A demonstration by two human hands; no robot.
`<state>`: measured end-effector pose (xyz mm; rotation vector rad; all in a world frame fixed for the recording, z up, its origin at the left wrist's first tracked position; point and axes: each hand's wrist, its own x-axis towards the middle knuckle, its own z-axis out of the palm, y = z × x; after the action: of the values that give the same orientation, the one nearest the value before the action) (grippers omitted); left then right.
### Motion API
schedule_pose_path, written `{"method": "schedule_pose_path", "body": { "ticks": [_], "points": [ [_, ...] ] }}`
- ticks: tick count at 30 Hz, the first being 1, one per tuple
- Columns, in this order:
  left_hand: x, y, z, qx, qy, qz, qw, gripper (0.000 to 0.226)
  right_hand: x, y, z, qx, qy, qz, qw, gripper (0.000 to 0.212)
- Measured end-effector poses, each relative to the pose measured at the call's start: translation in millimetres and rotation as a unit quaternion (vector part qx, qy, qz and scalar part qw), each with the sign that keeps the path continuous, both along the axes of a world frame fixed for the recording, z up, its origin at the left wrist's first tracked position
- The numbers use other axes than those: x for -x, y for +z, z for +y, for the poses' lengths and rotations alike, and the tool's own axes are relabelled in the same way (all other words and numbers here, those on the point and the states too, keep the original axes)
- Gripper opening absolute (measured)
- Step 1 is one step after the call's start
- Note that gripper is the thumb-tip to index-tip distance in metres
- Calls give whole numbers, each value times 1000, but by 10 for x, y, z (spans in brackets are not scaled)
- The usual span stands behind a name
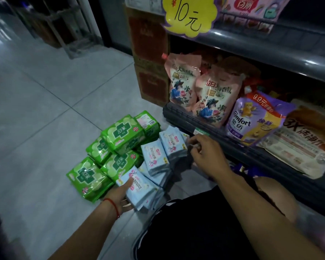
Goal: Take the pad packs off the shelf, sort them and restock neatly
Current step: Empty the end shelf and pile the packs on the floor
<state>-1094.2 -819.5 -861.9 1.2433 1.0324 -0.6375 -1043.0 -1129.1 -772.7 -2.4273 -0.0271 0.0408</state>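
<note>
Several green pad packs (120, 139) lie piled on the grey tiled floor in front of the shelf. To their right lie several light blue pad packs (155, 156). My left hand (120, 194), with a red string at the wrist, grips the nearest light blue pack (141, 186) at its left end. My right hand (204, 152) hovers by the far blue pack (172, 142), below the shelf edge, its fingers curled; I cannot make out what they pinch, if anything.
The dark shelf (204, 122) on the right holds pink refill pouches (210, 98), a purple Comfort pouch (251, 121) and a flat pack. A yellow price sign (191, 15) hangs above. Brown cartons (150, 62) stand beside the shelf. My black-clad knee is at the bottom.
</note>
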Motion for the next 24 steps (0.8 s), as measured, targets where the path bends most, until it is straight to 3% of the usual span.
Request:
{"method": "schedule_pose_path", "body": {
  "ticks": [2, 5, 15, 18, 20, 22, 24],
  "points": [
    [-46, 97, -149, -10, 4, -8, 1000, 31, 35, -42, -32, 6, -4, 6, 1000, 18],
    [-120, 100, -285, -21, 10, -31, 999, 24, 67, -108, -58, 4, -7, 26, 1000, 19],
    [-73, 78, -220, -102, -6, -74, 992, 31, 47, -155, -63, 3, -1, 54, 999, 22],
    [-52, 151, -223, -158, -54, -87, 982, 34, 62, -128, -47, 6, -3, 59, 998, 23],
    [-23, 264, -223, -270, -166, -133, 939, 49, 69, -107, -49, 3, -5, 60, 998, 23],
    [-4, 475, -312, -383, -281, -233, 849, 72, 80, -84, -51, -3, -7, 53, 999, 22],
    [-58, 781, -493, -406, -311, -340, 789, 75, 88, -48, -46, -15, -12, 40, 999, 22]
  ]
}}
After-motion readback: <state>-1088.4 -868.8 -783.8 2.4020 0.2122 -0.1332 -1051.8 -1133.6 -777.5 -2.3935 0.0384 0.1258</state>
